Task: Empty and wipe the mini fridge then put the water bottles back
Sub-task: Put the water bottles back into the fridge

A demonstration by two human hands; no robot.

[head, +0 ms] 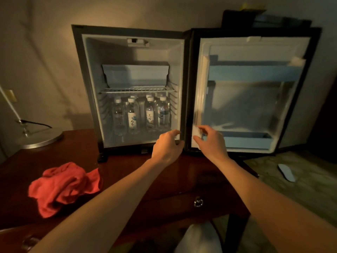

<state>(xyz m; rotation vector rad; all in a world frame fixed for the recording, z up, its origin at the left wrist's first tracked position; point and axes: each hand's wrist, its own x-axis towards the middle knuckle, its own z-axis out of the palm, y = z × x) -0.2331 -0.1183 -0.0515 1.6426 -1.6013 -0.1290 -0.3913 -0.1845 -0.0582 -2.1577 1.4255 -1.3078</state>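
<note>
The black mini fridge point(87, 84) stands on a dark wooden table, its door point(255, 99) swung fully open to the right. Several clear water bottles point(142, 115) with white caps stand upright on the fridge floor under a wire shelf point(136, 90). My left hand point(167, 145) hovers at the fridge's lower right corner, fingers loosely curled and holding nothing. My right hand point(209, 139) is by the door's lower inner edge, fingers relaxed and empty. A crumpled red cloth point(62, 187) lies on the table at the left.
The wooden table point(127, 172) has a drawer with a metal ring pull point(198, 202). A lamp base point(39, 138) sits at the far left. A light slipper point(286, 172) lies on the carpet to the right. Dark items are stacked on top of the fridge.
</note>
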